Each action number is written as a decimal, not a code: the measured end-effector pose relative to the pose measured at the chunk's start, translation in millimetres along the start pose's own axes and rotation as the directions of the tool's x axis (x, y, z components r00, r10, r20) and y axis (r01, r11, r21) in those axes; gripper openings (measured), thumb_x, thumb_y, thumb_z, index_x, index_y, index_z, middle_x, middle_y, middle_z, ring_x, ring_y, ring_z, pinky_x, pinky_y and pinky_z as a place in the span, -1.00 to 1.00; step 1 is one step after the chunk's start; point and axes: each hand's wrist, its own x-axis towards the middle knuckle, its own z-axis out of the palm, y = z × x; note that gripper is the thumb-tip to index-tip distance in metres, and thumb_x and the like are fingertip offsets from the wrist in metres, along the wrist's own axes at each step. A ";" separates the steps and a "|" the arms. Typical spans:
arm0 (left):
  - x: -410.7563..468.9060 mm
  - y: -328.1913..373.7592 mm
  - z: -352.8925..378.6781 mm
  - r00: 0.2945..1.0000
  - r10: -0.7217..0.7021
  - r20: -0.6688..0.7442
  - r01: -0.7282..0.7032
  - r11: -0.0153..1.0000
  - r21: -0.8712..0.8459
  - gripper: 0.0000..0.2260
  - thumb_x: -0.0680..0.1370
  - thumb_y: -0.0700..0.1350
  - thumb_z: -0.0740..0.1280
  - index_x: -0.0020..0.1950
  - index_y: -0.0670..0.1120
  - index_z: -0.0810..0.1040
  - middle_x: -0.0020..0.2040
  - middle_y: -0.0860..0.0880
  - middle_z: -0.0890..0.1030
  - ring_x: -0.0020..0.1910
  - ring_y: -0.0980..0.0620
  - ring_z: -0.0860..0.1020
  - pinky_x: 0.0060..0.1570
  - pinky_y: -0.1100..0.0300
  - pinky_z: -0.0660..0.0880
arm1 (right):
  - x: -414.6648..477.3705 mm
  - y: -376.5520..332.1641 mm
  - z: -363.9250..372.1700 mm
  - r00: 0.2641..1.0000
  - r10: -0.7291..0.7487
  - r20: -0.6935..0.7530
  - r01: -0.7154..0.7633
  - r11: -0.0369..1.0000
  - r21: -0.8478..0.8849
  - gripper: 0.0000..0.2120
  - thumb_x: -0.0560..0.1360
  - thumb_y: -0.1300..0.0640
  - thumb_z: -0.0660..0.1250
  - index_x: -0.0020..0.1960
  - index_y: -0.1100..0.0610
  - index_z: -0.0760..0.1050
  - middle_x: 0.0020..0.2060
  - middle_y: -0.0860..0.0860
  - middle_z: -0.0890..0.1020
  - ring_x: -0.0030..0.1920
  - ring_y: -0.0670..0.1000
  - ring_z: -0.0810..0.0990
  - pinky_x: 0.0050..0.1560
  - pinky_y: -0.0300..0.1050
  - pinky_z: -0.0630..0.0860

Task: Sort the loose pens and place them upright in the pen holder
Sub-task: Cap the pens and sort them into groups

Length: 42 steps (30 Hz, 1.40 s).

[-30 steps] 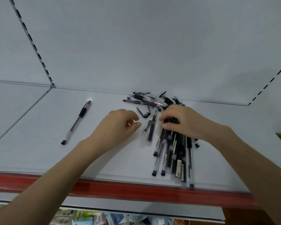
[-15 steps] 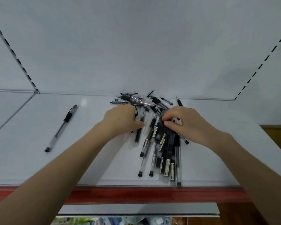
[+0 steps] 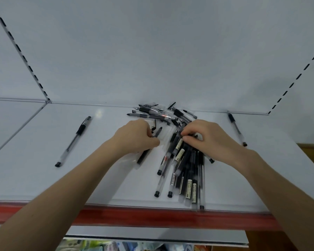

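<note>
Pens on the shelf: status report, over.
Left hand grips a dark pen. Right hand pinches pens in the pile. Pen holder not in view. Left loose pen and right loose pen lie apart from it.

Shop, slotted shelving upright (image 3: 24, 57), red shelf edge (image 3: 152, 217)

- Left grip (image 3: 136, 137): fingers curled round a black pen (image 3: 143, 156) lying on the white shelf (image 3: 43, 178).
- Right grip (image 3: 208, 138): fingertips pinch pens at the far end of the pen pile (image 3: 187, 165).
- Lone left pen (image 3: 73, 141) and lone right pen (image 3: 236, 129): well apart from the pile.
</note>
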 end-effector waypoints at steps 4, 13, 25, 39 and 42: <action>-5.9 -6.9 -6.1 0.997 -0.038 -0.062 0.016 0.942 -0.334 -0.80 0.43 -0.16 0.34 -0.18 -0.32 0.55 -0.31 -0.12 0.50 -0.39 0.02 0.41 -0.36 0.25 0.34 | 7.3 -2.8 -0.4 0.999 0.009 -0.036 -0.007 0.998 0.058 -0.89 0.49 0.20 0.30 -0.05 0.16 0.60 -0.19 -0.08 0.57 -0.20 -0.23 0.49 -0.11 -0.52 0.34; -20.3 -19.1 -28.2 0.973 -0.192 -0.131 0.020 0.629 -0.777 -0.91 0.48 -0.25 0.30 -0.22 -0.13 0.47 -0.28 -0.09 0.63 -0.39 0.11 0.62 -0.20 0.21 0.57 | 63.9 -15.6 13.7 0.985 -0.003 0.175 0.021 0.995 -0.097 -0.81 0.49 0.16 0.32 0.08 0.17 0.57 0.01 0.06 0.62 0.03 0.04 0.56 0.11 -0.06 0.46; -16.2 -12.3 -25.2 0.976 -0.156 -0.154 -0.025 0.619 -0.785 -0.91 0.49 -0.27 0.29 -0.20 -0.13 0.45 -0.34 -0.08 0.59 -0.47 0.10 0.56 -0.39 0.30 0.54 | 77.7 -20.5 15.4 0.938 0.049 0.344 0.030 0.975 -0.220 -0.74 0.49 0.08 0.31 0.16 0.12 0.50 0.08 0.00 0.56 0.10 0.01 0.51 0.13 -0.09 0.44; -13.6 7.3 -18.2 0.987 0.015 -0.157 -0.133 0.612 -0.780 -0.94 0.52 -0.24 0.29 -0.14 -0.12 0.48 -0.33 -0.06 0.51 -0.51 0.12 0.46 -0.46 0.27 0.49 | 0.3 37.7 -43.8 0.783 0.414 -0.464 -0.248 0.892 0.377 -0.88 0.56 0.15 0.21 0.03 0.15 0.48 -0.16 0.01 0.60 -0.19 -0.06 0.54 -0.11 -0.24 0.41; -7.8 24.0 -9.8 0.988 0.067 -0.139 -0.151 0.612 -0.776 -0.93 0.52 -0.23 0.29 -0.14 -0.09 0.48 -0.32 -0.06 0.52 -0.53 0.14 0.44 -0.49 0.27 0.44 | -31.1 94.5 -69.7 0.594 0.647 -0.479 -0.587 0.755 0.292 -0.72 0.60 0.08 0.11 0.16 0.26 0.40 0.06 0.15 0.54 -0.02 0.07 0.46 -0.07 -0.22 0.27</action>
